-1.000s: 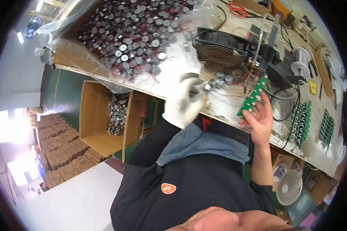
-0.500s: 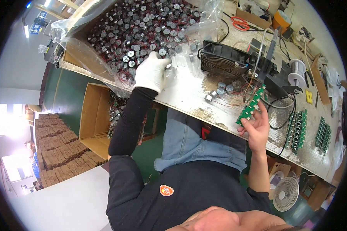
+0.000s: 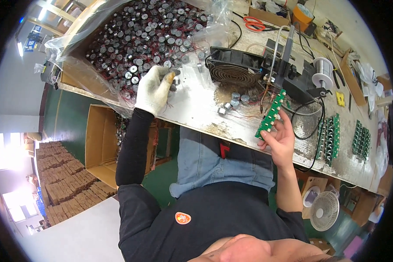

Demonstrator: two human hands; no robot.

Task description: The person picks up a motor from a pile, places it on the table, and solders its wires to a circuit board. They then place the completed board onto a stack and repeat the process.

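Note:
My left hand, in a white glove with stained fingertips, pinches a small silver motor near the front edge of the bench, beside a big pile of motors. Thin wires hang beneath the glove. Bare-skinned, my right hand grips the lower end of a long green circuit board between thumb and fingers, tilted over the bench. Just beyond that board stands a soldering fixture with a metal tip. Several loose motors with red wires lie left of the board.
A plastic-lined box holds the motor pile. A black fan stands mid-bench, with a solder wire spool to its right. Finished-looking rows of green boards lie at right. Below the bench are an open carton and a white fan.
My left hand has come back from the pile's edge toward me, and a motor now shows in its fingers. The right hand still holds the circuit board, now more upright.

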